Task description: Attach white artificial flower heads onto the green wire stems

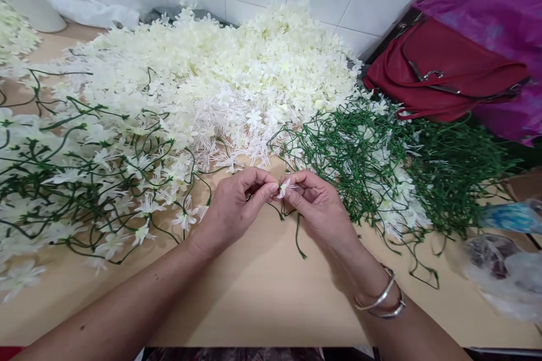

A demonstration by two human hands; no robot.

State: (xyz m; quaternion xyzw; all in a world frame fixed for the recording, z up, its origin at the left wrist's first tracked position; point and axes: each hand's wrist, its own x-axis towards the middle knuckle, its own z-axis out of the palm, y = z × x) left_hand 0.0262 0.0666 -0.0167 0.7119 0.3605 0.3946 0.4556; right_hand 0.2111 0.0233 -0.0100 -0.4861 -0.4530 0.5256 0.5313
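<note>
Both hands meet above the middle of the table, around a small white artificial flower (285,187) with a bit of green at its base. My left hand (237,203) is closed in a pinch at the flower's green base, thumb against forefinger. On the other side, the thumb and fingers of my right hand (319,206) pinch the white petals. A dark green plastic stem (300,237) hangs down below the fingers; where its upper end attaches is hidden. White flowers on green stems (114,180) lie in a loose heap left of my left hand.
Behind my hands rises a large pile of cream-white petals (237,62). Tangled green stems (355,152) are heaped to the right, with white pieces among them. Further right are a red handbag (449,67), a purple bag (503,5) and a clear plastic bag (508,271).
</note>
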